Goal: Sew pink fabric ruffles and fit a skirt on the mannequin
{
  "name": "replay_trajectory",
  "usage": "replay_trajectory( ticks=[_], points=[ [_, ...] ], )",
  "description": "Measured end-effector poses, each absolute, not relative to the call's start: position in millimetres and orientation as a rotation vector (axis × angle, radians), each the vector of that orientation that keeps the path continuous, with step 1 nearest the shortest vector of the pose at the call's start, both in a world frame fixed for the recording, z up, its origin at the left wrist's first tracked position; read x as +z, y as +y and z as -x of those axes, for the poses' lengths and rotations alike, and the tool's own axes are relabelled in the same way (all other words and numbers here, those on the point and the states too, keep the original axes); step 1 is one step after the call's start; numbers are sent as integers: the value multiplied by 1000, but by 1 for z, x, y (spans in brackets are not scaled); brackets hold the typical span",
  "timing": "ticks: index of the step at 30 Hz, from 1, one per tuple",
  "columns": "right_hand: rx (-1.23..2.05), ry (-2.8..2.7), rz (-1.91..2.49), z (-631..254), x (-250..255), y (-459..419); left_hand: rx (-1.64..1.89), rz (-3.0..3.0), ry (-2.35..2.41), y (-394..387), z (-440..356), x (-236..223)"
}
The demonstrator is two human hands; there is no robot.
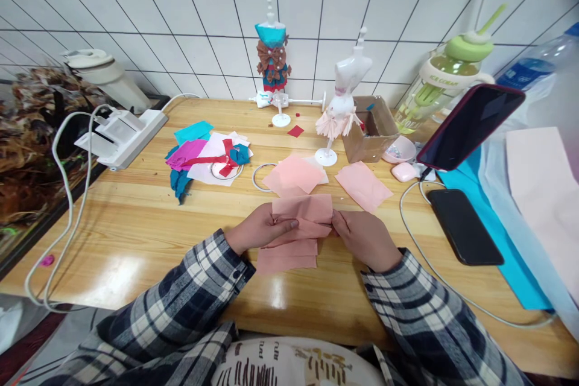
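Between my hands is a piece of pink crepe paper (303, 208) in folded layers. My left hand (262, 229) grips its left side, thumb on top. At its right edge, my right hand (364, 235) pinches the paper between thumb and fingers. Below it on the table lie more pink strips (289, 254). Just beyond my hands are a stack of light pink sheets (294, 174) and a single pink sheet (364, 185). A white mini mannequin (350, 75) wears a ruffled pale pink skirt (338, 117); another mannequin (271, 54) wears a turquoise, brown and red outfit.
Coloured paper scraps (194, 154) lie at left, near a power strip (126, 136) with cables. A cardboard box (368, 132), a pink dish (400, 149), a propped phone (470, 123), a flat phone (465, 226) and a green-lidded bottle (446, 75) stand or lie at right.
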State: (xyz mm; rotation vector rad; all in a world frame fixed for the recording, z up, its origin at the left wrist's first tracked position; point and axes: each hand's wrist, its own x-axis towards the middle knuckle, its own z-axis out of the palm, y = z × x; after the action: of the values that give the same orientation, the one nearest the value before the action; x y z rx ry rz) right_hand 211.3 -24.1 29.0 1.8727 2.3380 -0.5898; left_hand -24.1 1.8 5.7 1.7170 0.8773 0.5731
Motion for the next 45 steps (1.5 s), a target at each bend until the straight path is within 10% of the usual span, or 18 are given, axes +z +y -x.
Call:
replay_trajectory(
  ticks=[45],
  points=[
    [-386, 2288, -1925, -205, 30, -28, 559, -1683, 905, -2, 22, 6]
  ],
)
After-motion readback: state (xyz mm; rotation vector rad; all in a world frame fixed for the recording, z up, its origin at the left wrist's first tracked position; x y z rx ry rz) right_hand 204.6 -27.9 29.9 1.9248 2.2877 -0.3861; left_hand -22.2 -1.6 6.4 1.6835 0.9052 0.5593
